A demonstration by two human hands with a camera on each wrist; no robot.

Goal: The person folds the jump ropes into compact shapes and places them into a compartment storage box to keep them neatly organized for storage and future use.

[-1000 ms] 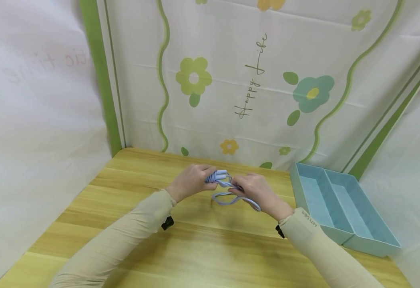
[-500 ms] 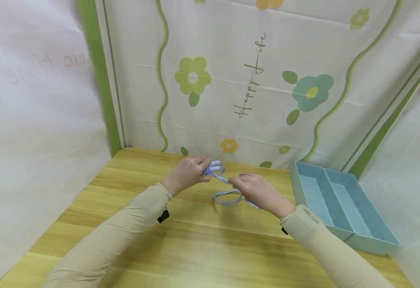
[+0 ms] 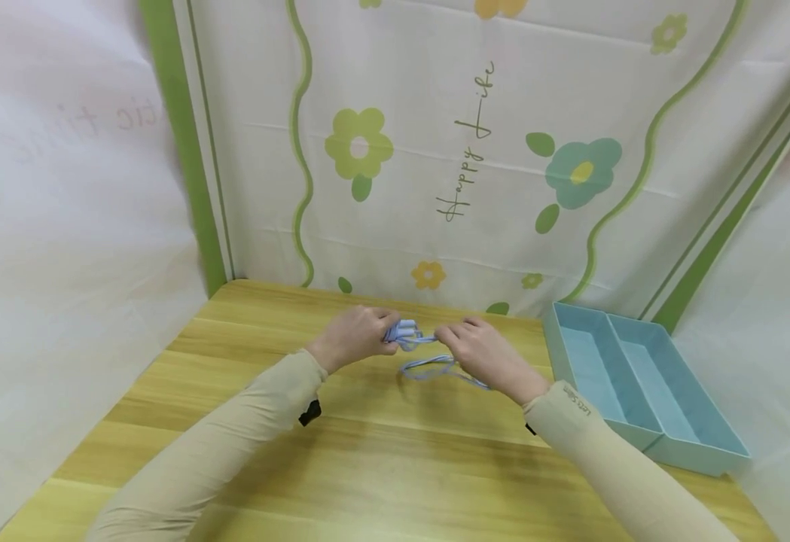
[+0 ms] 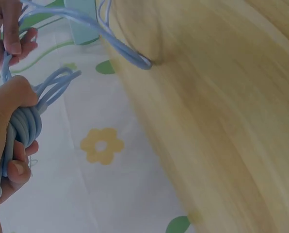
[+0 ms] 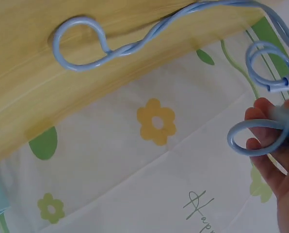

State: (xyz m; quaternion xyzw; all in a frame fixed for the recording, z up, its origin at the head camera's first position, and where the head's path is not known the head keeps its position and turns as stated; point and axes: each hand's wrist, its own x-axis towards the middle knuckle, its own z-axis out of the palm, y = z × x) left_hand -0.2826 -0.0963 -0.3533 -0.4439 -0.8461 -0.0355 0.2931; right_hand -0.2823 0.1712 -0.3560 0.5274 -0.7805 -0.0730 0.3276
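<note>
A light blue cord runs between the two hands above the wooden table. My left hand (image 3: 354, 335) grips its wound bundle (image 4: 25, 126), with the thumb over the coils and paler straight ends (image 3: 404, 328) sticking out to the right. My right hand (image 3: 486, 350) pinches a strand just right of the bundle. Below it hangs a loose twisted loop (image 3: 428, 369), whose rounded end (image 5: 79, 43) shows low over the table in the right wrist view. Part of the cord is hidden behind the right fingers, and blur covers the spot where they meet it.
At the table's right stands a light blue tray (image 3: 662, 433) with two long compartments. A white curtain (image 3: 395, 226) with printed flowers hangs behind the table (image 3: 381, 482), and pale sheets close off both sides.
The hands first drew apart, my left going up and leftward, and then it came back down a little. The strand between them now runs more level; the loose loop still hangs.
</note>
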